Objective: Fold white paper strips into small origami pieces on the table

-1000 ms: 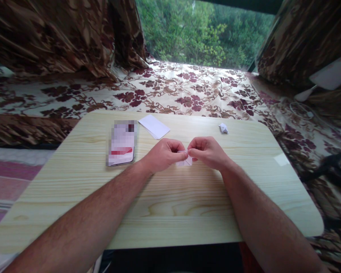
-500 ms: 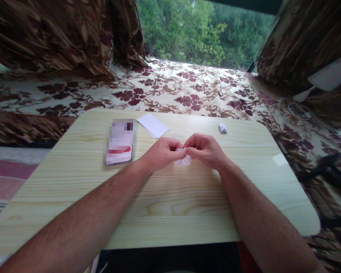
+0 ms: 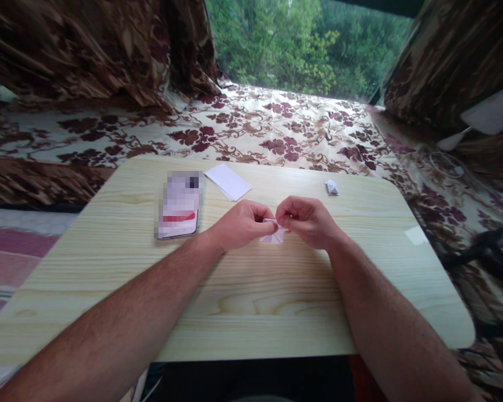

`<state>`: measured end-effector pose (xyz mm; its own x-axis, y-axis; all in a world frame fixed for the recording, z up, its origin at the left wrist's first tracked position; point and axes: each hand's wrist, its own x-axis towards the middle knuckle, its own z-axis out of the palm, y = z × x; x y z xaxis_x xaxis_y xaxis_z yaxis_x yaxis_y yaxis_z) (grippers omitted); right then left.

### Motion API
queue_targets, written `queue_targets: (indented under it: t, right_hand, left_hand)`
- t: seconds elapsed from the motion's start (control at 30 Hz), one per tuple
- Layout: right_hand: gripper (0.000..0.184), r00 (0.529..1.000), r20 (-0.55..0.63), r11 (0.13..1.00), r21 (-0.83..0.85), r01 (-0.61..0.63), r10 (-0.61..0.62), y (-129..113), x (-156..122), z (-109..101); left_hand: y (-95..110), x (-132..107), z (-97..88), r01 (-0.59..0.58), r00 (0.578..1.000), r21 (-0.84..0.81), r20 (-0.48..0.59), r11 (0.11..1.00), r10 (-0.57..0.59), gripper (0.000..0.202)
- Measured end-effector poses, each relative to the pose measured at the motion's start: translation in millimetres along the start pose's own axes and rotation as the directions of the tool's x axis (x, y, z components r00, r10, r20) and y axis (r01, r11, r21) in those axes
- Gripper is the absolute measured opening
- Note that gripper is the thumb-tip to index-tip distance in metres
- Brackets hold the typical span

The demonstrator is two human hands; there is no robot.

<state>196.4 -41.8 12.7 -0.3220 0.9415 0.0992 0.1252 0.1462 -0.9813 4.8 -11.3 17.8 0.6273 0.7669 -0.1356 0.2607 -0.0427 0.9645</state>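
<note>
A small piece of folded white paper (image 3: 272, 237) with crease lines is held just above the middle of the wooden table (image 3: 251, 301). My left hand (image 3: 245, 225) pinches its upper left part between thumb and fingers. From the other side, my right hand (image 3: 307, 221) has thumb and forefinger closed on its upper right edge. The fingertips of both hands nearly meet and hide the top of the paper. Beyond my left hand lies a small stack of white paper sheets (image 3: 228, 182). A small folded white paper figure (image 3: 331, 187) sits farther back on the right.
A phone (image 3: 178, 206), partly blurred out, lies left of my left hand. A white patch (image 3: 416, 235) is at the table's right edge. Behind the table spreads a floral cloth (image 3: 276, 128) below a window, and a white lamp (image 3: 492, 109) stands at the right.
My right fingertips have shifted slightly right and apart from the left thumb along the paper's top edge. The whole view has moved a little; the other things lie as before.
</note>
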Motion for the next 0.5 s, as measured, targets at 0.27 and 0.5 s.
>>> queue_targets:
  t: [0.27, 0.5]
  right_hand:
    - [0.01, 0.998, 0.015, 0.988, -0.142, -0.057, 0.06, 4.0, 0.8, -2.4]
    - [0.011, 0.999, 0.002, 0.966, -0.257, -0.039, 0.041, 6.2, 1.6, -3.7]
  left_hand:
    - [-0.6, -0.6, 1.5, -0.018, 1.0, 0.069, 0.006, 0.997, 0.018, 0.019]
    - [-0.6, -1.1, 5.7, -0.048, 0.999, 0.112, -0.002, 0.993, 0.049, 0.02]
